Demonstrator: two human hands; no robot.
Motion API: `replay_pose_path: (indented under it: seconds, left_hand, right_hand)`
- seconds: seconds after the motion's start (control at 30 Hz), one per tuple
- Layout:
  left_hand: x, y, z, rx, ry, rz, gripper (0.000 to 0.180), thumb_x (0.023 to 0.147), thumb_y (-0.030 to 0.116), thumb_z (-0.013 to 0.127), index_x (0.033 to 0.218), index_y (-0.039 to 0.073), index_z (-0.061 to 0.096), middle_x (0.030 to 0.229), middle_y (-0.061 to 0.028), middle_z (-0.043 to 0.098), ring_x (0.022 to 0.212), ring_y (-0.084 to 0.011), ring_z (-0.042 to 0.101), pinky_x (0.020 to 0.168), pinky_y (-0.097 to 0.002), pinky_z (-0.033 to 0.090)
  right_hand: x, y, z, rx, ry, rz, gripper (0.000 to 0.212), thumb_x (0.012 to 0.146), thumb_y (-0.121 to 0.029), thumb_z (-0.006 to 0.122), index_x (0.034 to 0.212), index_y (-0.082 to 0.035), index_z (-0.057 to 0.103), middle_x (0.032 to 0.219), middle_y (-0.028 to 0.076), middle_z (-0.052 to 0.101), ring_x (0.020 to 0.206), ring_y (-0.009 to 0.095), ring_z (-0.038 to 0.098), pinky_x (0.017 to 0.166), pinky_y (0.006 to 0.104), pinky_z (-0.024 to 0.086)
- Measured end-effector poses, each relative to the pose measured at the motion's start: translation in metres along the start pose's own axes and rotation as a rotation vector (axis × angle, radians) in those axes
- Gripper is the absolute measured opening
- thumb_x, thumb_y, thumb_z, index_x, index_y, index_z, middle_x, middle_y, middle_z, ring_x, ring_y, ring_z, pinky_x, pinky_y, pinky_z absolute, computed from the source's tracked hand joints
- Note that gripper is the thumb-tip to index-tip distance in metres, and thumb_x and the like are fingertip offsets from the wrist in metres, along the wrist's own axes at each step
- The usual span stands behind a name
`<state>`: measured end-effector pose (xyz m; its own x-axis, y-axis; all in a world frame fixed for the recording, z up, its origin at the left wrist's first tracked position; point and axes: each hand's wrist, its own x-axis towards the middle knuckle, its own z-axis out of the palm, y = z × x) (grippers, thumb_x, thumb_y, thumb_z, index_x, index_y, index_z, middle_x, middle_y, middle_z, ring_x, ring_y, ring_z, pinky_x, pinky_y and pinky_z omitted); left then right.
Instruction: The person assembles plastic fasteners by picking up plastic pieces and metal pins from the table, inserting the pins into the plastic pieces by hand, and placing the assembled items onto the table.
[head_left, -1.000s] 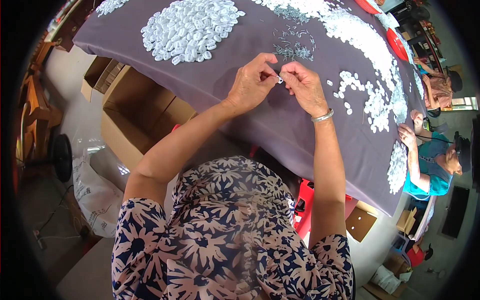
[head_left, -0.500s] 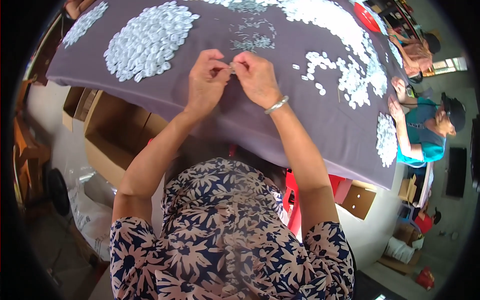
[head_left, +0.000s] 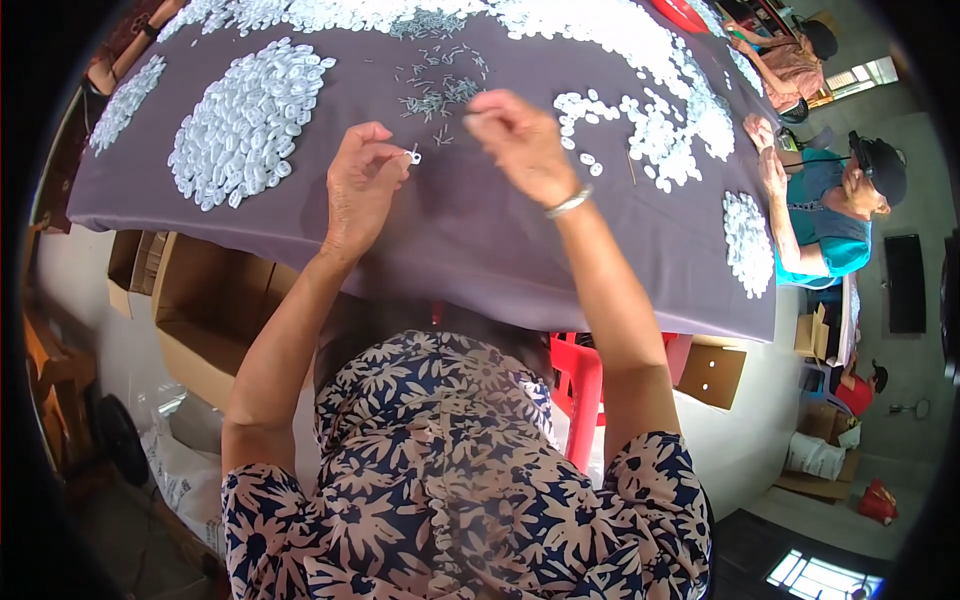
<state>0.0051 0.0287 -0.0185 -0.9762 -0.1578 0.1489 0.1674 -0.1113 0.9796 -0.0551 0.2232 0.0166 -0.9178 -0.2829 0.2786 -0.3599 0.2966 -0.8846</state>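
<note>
Between the thumb and forefinger of my left hand (head_left: pixel 358 190) is a small white plastic clip (head_left: pixel 415 158) with a round hole, and a thin nail seems to stick up from it. To its right, my right hand (head_left: pixel 525 145) is raised over the cloth with thumb and fingertips pinched together; what they hold, if anything, is too small to make out. Just beyond the hands lies a loose scatter of short grey nails (head_left: pixel 440 98). A big heap of white plastic clips (head_left: pixel 245 125) spreads to the left of my left hand.
A dark purple-grey cloth (head_left: pixel 440 230) covers the table. More white pieces (head_left: pixel 590 20) run along the far side and down the right (head_left: pixel 670 145). A red bowl (head_left: pixel 680 14) stands far right. A co-worker (head_left: pixel 835 215) sits at the right edge. Open cardboard boxes (head_left: pixel 215 310) stand below left.
My hands were together at the fingertips and are now apart. The right one has moved away to the right, while the left keeps the clip. The whole view has shifted somewhat.
</note>
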Motion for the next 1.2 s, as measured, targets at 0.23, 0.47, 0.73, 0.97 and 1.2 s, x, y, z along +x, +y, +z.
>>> replay_pose_path:
  seconds: [0.23,0.47,0.73,0.97,1.2]
  left_hand:
    - [0.002,0.002,0.006,0.035,0.001,0.020,0.028,0.082,-0.004,0.059,0.107,0.004,0.047,0.083,-0.0050,0.061,0.071,-0.0085,0.056,0.063,-0.0228,0.045]
    - [0.000,0.002,0.005,0.062,0.018,0.007,0.028,0.082,-0.004,0.059,0.106,0.004,0.047,0.084,-0.0048,0.061,0.071,-0.0087,0.056,0.063,-0.0228,0.046]
    - [0.002,-0.001,0.005,0.057,0.006,0.028,0.026,0.082,-0.003,0.060,0.104,0.004,0.049,0.083,-0.0044,0.061,0.070,-0.0090,0.057,0.063,-0.0225,0.046]
    - [0.001,-0.003,0.003,0.087,-0.012,0.079,0.024,0.082,-0.002,0.062,0.103,0.003,0.049,0.080,-0.0031,0.062,0.069,-0.0074,0.056,0.064,-0.0217,0.046]
    - [0.001,-0.009,0.002,0.074,-0.018,0.117,0.025,0.084,0.001,0.063,0.105,0.007,0.051,0.083,-0.0015,0.062,0.070,-0.0067,0.056,0.062,-0.0205,0.045]
  right_hand:
    - [-0.024,0.044,-0.145,-0.407,0.131,0.105,0.011,0.082,-0.013,0.066,0.088,-0.005,0.068,0.070,0.004,0.066,0.063,0.007,0.056,0.057,0.0231,0.044]
    - [-0.047,0.055,-0.143,-0.430,0.070,0.184,0.017,0.077,-0.018,0.070,0.084,-0.004,0.067,0.067,0.003,0.064,0.060,0.012,0.058,0.060,0.0252,0.046]
    - [-0.059,0.044,-0.115,-0.633,0.159,0.037,0.014,0.075,-0.006,0.071,0.085,-0.003,0.062,0.065,0.002,0.062,0.055,0.010,0.053,0.055,0.0261,0.046]
    - [-0.065,0.043,-0.097,-0.495,0.266,-0.024,0.016,0.078,0.000,0.069,0.091,-0.002,0.061,0.072,0.002,0.064,0.061,0.006,0.056,0.060,0.0216,0.048]
    - [-0.055,0.027,-0.082,-0.753,0.175,-0.221,0.013,0.076,-0.003,0.070,0.086,-0.003,0.061,0.078,0.007,0.062,0.067,0.021,0.060,0.061,0.0312,0.049]
